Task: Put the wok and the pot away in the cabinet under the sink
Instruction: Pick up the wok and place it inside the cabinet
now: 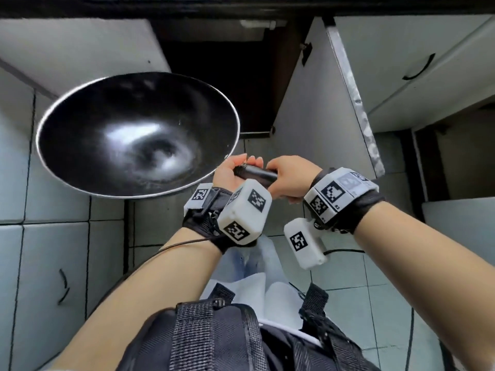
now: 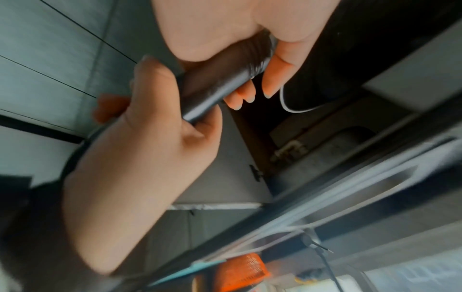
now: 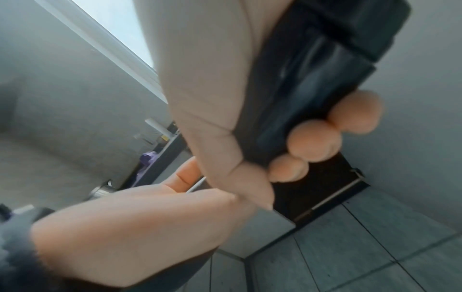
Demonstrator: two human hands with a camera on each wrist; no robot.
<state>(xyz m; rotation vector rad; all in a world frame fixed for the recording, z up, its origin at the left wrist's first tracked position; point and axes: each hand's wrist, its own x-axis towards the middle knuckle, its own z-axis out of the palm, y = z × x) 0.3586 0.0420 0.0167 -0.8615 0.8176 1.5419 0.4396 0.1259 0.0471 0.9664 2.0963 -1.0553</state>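
A big black wok with a bright metal rim hangs level above the floor, in front of the dark open cabinet. Its black handle points toward me. My left hand grips the handle close to the bowl, palm up, and shows in the left wrist view as my left hand curled round the handle. My right hand grips the handle's end beside it. In the right wrist view the handle shows with fingertips wrapped round it. No pot is in view.
The cabinet's left door and right door stand swung open, flanking the opening. Grey cupboard fronts lie to the right. The floor is tiled. A dark counter edge runs along the top.
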